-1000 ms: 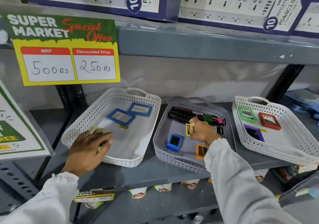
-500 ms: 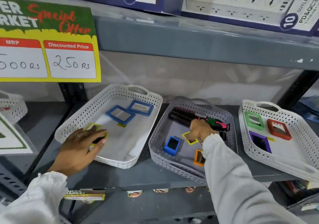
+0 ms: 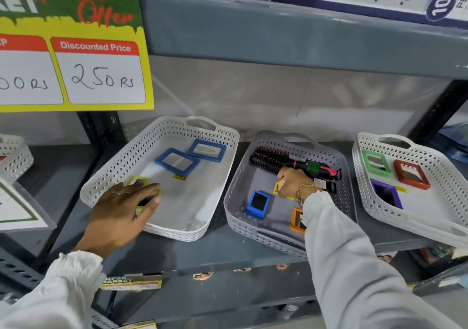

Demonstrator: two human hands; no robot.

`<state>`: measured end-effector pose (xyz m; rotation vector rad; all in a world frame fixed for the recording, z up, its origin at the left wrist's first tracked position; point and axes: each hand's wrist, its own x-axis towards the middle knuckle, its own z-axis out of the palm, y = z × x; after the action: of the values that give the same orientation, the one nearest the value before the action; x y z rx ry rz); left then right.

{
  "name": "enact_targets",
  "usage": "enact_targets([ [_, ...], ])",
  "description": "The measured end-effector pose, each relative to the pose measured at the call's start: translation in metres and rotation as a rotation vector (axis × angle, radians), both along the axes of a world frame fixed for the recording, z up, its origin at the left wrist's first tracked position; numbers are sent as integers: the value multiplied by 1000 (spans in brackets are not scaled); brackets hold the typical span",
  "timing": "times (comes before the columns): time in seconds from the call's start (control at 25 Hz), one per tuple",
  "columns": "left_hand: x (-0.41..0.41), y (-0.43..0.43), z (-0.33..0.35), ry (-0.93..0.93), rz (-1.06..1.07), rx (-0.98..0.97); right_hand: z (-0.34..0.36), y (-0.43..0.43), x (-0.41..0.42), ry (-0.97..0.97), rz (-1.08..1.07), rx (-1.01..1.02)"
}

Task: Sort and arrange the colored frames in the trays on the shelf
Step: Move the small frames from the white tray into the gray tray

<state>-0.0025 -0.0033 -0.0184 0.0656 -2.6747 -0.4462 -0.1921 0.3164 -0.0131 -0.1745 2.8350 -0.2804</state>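
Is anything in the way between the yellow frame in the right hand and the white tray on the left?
Only the tray walls. The right hand holds the yellow frame inside the grey tray; it must clear that rim and the white tray's rim. The left hand covers another yellow frame there.

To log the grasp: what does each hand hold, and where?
Right hand pinches yellow frame at its upper edge. Left hand lies flat on another yellow frame, not gripping.

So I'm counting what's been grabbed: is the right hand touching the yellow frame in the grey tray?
Touching. The head view shows the right hand with fingers closed over the yellow frame.
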Motion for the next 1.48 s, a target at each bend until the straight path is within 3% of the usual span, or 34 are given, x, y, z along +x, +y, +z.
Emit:
enact_targets([
  [1.12, -3, -8, -8, -13, -50, -5, -10, 4, 2, 2, -31, -83],
  [1.24, -4, -8, -7, -17, -41, 4, 16, -9, 7, 153, 10, -31],
  [1.36, -2, -7, -11, 8, -51, -33, 54, -64, 23, 412, 75, -166],
  [1.48, -1, -8, -11, 37, -64, -69, 60, -146, 39, 394, 308, -277],
])
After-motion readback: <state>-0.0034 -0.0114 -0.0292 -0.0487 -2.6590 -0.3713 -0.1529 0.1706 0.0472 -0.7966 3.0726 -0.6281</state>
